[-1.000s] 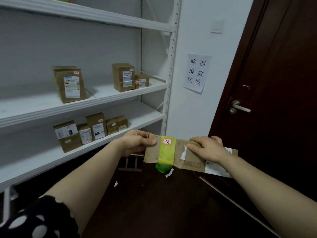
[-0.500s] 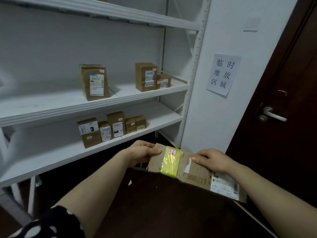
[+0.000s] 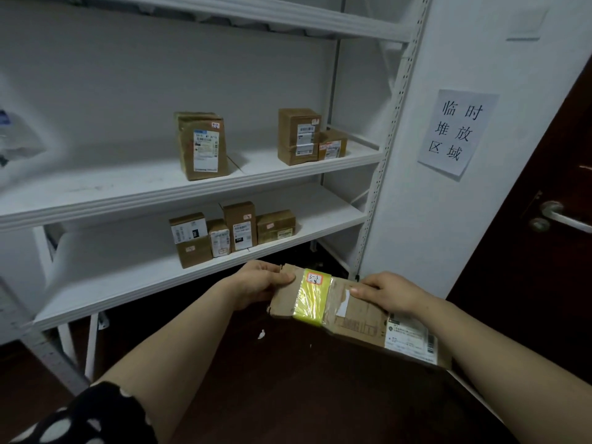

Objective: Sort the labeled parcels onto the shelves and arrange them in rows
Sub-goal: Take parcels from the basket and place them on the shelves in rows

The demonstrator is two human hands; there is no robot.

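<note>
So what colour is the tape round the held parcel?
Yellow-green tape round the parcel; head view shows it.

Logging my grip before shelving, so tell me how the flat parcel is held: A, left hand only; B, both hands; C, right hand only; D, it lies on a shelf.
B: the left hand grips the left end of the parcel, and the right hand holds its top edge further along.

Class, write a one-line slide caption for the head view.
Left hand and right hand hold a taped parcel before shelves of boxes.
</note>
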